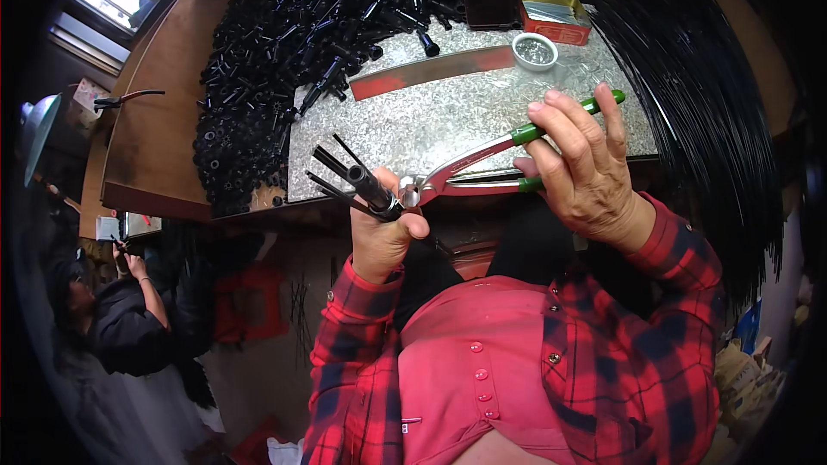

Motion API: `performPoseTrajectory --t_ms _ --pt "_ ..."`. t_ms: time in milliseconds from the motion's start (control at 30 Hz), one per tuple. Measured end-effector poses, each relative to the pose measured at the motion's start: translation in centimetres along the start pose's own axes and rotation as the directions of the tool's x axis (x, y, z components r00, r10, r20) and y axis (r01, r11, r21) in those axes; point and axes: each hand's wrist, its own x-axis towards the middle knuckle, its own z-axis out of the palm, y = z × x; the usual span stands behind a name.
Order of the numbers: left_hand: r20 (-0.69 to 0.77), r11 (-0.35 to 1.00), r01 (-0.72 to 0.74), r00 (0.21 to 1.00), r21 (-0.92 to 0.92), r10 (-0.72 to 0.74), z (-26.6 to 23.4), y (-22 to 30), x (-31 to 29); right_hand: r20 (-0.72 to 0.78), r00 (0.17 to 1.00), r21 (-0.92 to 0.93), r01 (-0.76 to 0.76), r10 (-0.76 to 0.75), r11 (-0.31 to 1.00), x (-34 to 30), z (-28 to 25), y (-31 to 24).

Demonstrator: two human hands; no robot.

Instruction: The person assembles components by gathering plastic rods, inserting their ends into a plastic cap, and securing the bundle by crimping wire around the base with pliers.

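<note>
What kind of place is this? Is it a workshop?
Most likely a small workshop. A metal-topped workbench holds a big heap of black tube parts, and the right hand squeezes green-handled pliers on a black part in the left hand.

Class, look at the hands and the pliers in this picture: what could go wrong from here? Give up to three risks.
1. The pliers close right beside the left hand, so the thumb might get pinched.
2. The black part and its thin rods are held only by the fingers; a hard squeeze by the right hand might twist it loose.
3. The small bowl stands near the pile of black parts; a dropped piece could knock it.
</note>
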Motion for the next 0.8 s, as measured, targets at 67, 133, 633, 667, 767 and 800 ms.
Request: performPoseTrajectory --t_ms 67,133,633,667,767,800 --pt "-0.028 0.998 -0.007 1.0 0.067 0.009 0.0 -0.2 -0.1 0.011 1.0 0.007 0.004 -0.004 1.0 0.0 -0.1 -0.2" --pt "-0.034 0.997 -0.022 0.999 0.073 0.025 -0.3 -0.6 -0.1 0.022 1.0 0.016 0.008 -0.009 1.0 0.0 -0.2 -0.2" --pt "-0.083 0.989 -0.062 0.994 0.137 0.074 0.0 -1.0 0.3 0.045 0.998 0.091 0.032 -0.036 0.995 -0.8 -0.4 -0.4" --pt "-0.067 0.982 -0.079 0.994 0.171 0.092 -0.5 -1.2 0.3 0.113 0.994 0.209 -0.025 0.001 0.978 -0.9 -0.5 -0.4" --pt "-0.031 0.993 -0.101 0.994 0.067 0.104 -0.2 -1.0 0.0 0.323 0.946 0.477 -0.184 0.023 0.859 -1.7 -1.1 -0.4" --pt "0.018 0.986 -0.137 0.991 0.09 0.136 -0.4 -0.7 0.0 0.443 0.897 0.612 -0.289 -0.016 0.736 -2.1 -1.2 -0.4"
